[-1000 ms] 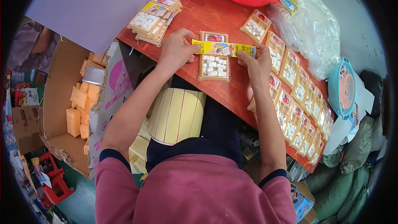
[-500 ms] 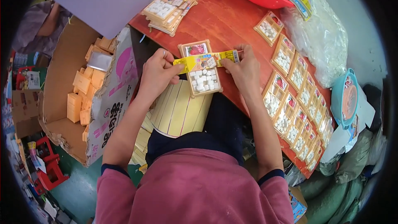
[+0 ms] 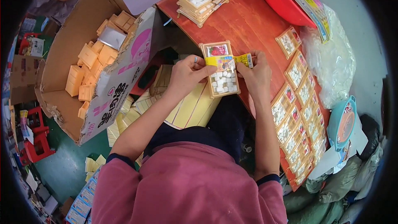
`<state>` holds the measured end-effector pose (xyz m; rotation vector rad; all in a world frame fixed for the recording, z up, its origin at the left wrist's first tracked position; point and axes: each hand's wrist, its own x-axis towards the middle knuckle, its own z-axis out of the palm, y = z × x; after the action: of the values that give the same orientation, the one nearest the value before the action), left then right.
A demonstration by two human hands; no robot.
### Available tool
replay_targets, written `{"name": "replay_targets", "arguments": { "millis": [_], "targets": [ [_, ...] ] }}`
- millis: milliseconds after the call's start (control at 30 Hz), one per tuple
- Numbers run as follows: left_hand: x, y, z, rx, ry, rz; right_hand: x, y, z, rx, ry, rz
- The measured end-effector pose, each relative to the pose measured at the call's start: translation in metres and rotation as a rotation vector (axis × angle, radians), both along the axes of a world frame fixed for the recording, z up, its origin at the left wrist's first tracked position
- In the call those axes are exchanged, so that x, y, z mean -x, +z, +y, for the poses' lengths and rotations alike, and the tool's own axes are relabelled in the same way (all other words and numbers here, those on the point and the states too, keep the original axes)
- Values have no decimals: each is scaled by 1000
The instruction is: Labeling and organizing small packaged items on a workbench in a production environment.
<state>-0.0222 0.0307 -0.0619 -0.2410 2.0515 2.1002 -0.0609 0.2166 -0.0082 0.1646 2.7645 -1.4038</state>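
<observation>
A small flat box (image 3: 222,84) filled with white pieces, with a picture card at its far end, lies at the near edge of the red table (image 3: 244,25). A yellow label strip (image 3: 227,62) stretches across the box. My left hand (image 3: 188,73) pinches the strip's left end and rests against the box's left side. My right hand (image 3: 256,72) holds the strip's right end at the box's right side.
A stack of filled boxes (image 3: 199,0) sits at the table's far left. A row of several filled boxes (image 3: 300,112) runs along the right side. A red basin (image 3: 282,0), a bag of white pieces (image 3: 336,62), a carton of orange boxes (image 3: 89,64) and yellow sheets (image 3: 195,108) surround me.
Both hands, the box and the strip have drawn closer to my body, to the table's near edge. The strip now lies across the box's upper part.
</observation>
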Motion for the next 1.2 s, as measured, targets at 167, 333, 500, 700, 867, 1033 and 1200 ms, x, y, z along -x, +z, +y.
{"name": "replay_targets", "arguments": {
  "millis": [167,333,500,700,867,1033,1200],
  "targets": [
    [2,1,6,-157,27,-109,0,2,0,-1,5,-9],
    [1,6,1,-377,46,-229,3,1,5,88,-40,-79],
    [-5,5,-2,-797,8,-237,0,2,10,525,-39,-243],
    [-9,1,4,-1153,-83,-318,-12,10,-6,861,102,-414],
    [-14,-13,2,-1265,-258,-321,-16,24,-21,630,219,-326],
    [-12,-9,6,-1194,-339,-258,-18,26,-19,593,271,-286],
    [-11,4,13,-1263,-261,-223,-15,19,-18,561,220,-234]
  ]
}}
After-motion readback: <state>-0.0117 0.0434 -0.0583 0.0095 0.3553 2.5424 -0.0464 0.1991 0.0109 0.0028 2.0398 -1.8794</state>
